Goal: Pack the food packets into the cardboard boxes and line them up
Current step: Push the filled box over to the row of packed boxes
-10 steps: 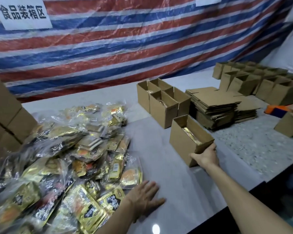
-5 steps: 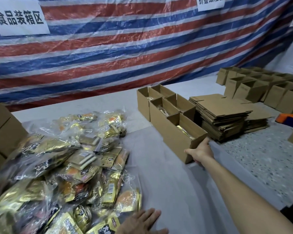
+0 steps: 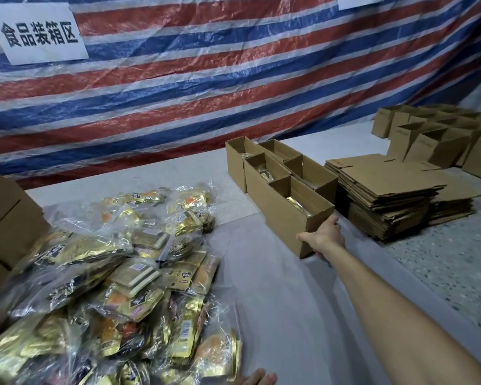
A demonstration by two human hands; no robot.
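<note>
An open cardboard box (image 3: 286, 218) with a gold food packet (image 3: 297, 205) inside sits on the grey table, butted against the near end of a group of open boxes (image 3: 261, 173). My right hand (image 3: 324, 237) grips the near end of that box, thumb across the end face and fingers round its right corner. At the bottom edge, only the fingertips of my left hand (image 3: 257, 378) show, lying flat on the table beside a large pile of gold and clear food packets (image 3: 128, 273).
A stack of flattened cardboard (image 3: 386, 190) lies just right of the boxes. Several more open boxes (image 3: 439, 143) stand at the back right. Closed cartons (image 3: 6, 218) are stacked at the left edge. A striped tarp (image 3: 233, 79) hangs behind the table.
My right hand has slid the box away from me and leftward until it meets the other open boxes. My left hand has dropped almost out of view at the bottom.
</note>
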